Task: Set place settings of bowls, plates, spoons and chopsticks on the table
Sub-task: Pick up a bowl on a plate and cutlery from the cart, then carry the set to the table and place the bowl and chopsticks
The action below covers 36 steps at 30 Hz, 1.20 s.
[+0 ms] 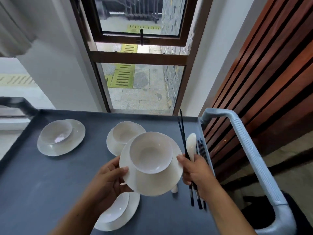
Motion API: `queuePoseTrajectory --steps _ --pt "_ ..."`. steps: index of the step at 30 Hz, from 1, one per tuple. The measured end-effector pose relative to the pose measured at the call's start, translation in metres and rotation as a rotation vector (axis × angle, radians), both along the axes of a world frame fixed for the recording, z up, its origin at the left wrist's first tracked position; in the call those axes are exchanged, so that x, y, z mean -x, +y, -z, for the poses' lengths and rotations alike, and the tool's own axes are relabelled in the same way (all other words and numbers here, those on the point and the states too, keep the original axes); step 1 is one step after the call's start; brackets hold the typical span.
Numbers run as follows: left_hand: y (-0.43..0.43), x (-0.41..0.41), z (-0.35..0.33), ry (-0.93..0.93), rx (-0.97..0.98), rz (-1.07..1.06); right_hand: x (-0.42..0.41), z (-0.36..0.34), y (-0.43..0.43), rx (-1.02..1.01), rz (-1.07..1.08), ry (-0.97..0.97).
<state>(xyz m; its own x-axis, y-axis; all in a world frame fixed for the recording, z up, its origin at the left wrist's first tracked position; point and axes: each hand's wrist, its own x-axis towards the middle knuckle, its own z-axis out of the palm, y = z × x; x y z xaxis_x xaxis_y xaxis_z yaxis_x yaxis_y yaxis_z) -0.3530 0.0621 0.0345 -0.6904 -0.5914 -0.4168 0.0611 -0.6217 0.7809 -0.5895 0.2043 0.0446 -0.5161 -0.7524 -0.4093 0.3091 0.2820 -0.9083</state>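
A white plate (152, 182) with a white bowl (150, 153) sitting on it is lifted above the grey cart top (42, 184). My left hand (108, 180) grips the plate's left rim, thumb on top. My right hand (196, 172) touches the plate's right rim while it holds a pair of black chopsticks (183, 133) and a white spoon (191, 145). Three more bowl-on-plate sets rest on the cart: far left (59, 138), middle behind the lifted plate (118, 133), and near, under my left hand (118, 212).
More black chopsticks (202, 150) lie along the cart's right edge. A grey cart handle (250, 150) curves up on the right. A window (142, 73) and white wall stand beyond the cart; a wooden slatted wall (271, 73) is to the right.
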Motion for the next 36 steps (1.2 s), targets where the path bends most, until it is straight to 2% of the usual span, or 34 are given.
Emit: queuePoseTrajectory --steps 8,16,27,36 --pt "0.073 -0.057 -0.022 -0.040 0.037 -0.317 -0.027 -0.015 -0.014 0.072 -0.310 -0.022" --pt "0.141 -0.160 -0.044 -0.057 0.069 -0.719 -0.129 -0.028 -0.056 0.140 -0.701 -0.090" --pt "0.229 -0.347 -0.051 -0.146 0.112 -1.273 -0.383 -0.041 -0.094 0.110 -1.267 -0.088" --pt "0.289 -0.525 -0.048 -0.117 0.101 -1.572 -0.620 -0.042 -0.088 0.141 -1.574 -0.060"
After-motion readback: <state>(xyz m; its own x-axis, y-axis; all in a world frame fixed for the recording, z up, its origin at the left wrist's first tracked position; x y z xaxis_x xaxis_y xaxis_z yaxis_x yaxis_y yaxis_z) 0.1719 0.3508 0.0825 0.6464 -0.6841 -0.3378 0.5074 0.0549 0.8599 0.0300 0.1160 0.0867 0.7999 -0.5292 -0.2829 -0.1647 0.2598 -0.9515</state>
